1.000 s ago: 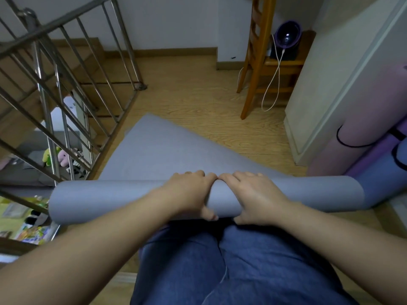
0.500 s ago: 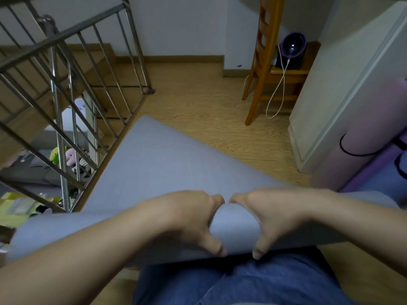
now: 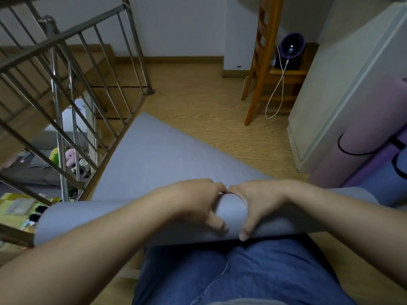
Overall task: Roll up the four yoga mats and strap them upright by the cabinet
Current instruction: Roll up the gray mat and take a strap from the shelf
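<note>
Grey yoga mat: partly rolled, lying on the floor beside the stair railing, with the rolled part just in front of the knees and a long flat stretch running away toward the far corner. Gripped at the middle of the roll by both hands, left hand and right hand, close enough to nearly touch, fingers curled over the far side and thumbs hooked down the near face. Evidently mid-way through rolling what looks like the last mat, judging by the pink mat, purple mat and blue mat already rolled, strapped and leaning by the cabinet. Calls next for pushing the roll forward evenly, keeping it tight and the ends square, then re-gripping; strapping and standing it up not yet due. Compared with a second ago: thumbs now spread lower on the near side rather than tucked, fingers wrapped further over, roll sitting lower in view.
</note>
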The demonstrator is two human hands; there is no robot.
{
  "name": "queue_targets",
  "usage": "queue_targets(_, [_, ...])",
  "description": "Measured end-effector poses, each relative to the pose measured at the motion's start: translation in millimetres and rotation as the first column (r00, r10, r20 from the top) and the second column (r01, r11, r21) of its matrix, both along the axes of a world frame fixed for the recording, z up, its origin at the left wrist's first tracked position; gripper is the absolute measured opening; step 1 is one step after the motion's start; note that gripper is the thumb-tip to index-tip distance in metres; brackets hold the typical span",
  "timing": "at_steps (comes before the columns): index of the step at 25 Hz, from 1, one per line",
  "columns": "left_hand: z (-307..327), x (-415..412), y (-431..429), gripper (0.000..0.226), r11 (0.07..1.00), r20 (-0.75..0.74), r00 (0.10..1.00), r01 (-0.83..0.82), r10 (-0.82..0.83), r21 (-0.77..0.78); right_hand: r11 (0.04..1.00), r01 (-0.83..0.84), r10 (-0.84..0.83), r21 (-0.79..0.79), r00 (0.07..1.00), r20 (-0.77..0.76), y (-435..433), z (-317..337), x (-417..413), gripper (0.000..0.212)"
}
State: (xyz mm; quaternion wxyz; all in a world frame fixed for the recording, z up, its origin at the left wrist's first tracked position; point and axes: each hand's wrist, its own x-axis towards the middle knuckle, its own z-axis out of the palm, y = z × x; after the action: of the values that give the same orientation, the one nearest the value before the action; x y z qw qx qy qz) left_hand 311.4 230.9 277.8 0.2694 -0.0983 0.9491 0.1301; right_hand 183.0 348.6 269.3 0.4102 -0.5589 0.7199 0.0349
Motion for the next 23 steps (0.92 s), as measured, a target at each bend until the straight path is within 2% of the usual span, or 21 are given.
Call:
queue_targets(2, [-8, 11, 16, 0.086, 0.975, -0.143, 0.983, 0.086, -0.117, -0.206, 0.996, 0.004, -0.011, 0.094, 0.997, 0.071, -13, 2, -9, 0.079])
queue_targets(3, [-13, 14, 17, 0.088, 0.974, -0.153, 0.981, 0.089, -0.122, -0.209, 0.994, -0.002, -0.006, 0.109, 0.997, 0.073, -15, 2, -9, 0.083])
queue_targets(4, [-14, 13, 12, 0.089, 0.985, -0.126, 0.987, 0.074, -0.094, -0.159, 0.996, -0.002, 0.000, 0.086, 1.000, 0.024, -14, 1, -6, 0.090])
queue_targets(5, [-14, 9, 3, 0.090, 0.996, -0.081, 0.996, 0.044, -0.050, -0.077, 1.000, -0.006, 0.008, 0.023, 0.996, -0.093, -10, -2, 0, 0.096])
queue_targets(7, [-11, -2, -17, 0.089, 0.998, 0.033, 0.999, -0.010, 0.008, 0.059, 0.982, -0.093, 0.024, -0.166, 0.926, -0.376, 4, -10, 14, 0.101])
queue_targets(8, [-9, -7, -21, 0.088, 0.996, 0.067, 0.998, -0.026, 0.020, 0.090, 0.963, -0.118, 0.008, -0.241, 0.910, -0.414, 9, -15, 19, 0.099])
queue_targets(10, [-10, -11, -17, 0.085, 0.999, 0.026, 0.999, -0.036, 0.035, 0.035, 0.963, -0.050, -0.037, -0.266, 0.949, -0.312, 6, -16, 11, 0.095])
queue_targets(12, [-18, -5, -1, 0.086, 0.976, -0.132, 0.991, -0.003, -0.027, -0.219, 0.986, 0.052, -0.076, -0.157, 0.986, -0.150, -6, -11, -8, 0.091])
queue_targets(14, [-25, 3, 11, 0.092, 0.919, -0.225, 0.969, 0.007, -0.103, -0.394, 0.995, 0.075, -0.082, -0.063, 0.991, -0.110, -14, -6, -18, 0.090])
queue_targets(16, [-29, 5, 7, 0.093, 0.912, -0.256, 0.960, -0.006, -0.109, -0.410, 0.989, 0.052, -0.082, -0.139, 0.973, -0.218, -10, -12, -11, 0.095])
queue_targets(18, [-28, 4, 0, 0.091, 0.920, -0.278, 0.956, -0.018, -0.099, -0.391, 0.927, -0.065, -0.116, -0.370, 0.887, -0.448, 7, -29, 5, 0.100])
queue_targets(19, [-28, 4, -1, 0.090, 0.924, -0.287, 0.953, -0.025, -0.094, -0.382, 0.879, -0.140, -0.133, -0.456, 0.846, -0.516, 15, -38, 13, 0.098])
queue_targets(21, [-27, 4, 0, 0.086, 0.933, -0.274, 0.957, -0.010, -0.095, -0.359, 0.824, -0.168, -0.173, -0.541, 0.835, -0.523, 20, -49, 17, 0.089])
queue_targets(23, [-22, 1, -4, 0.082, 0.962, -0.228, 0.973, -0.019, -0.045, -0.274, 0.873, -0.119, -0.139, -0.472, 0.869, -0.476, 10, -35, 13, 0.084])
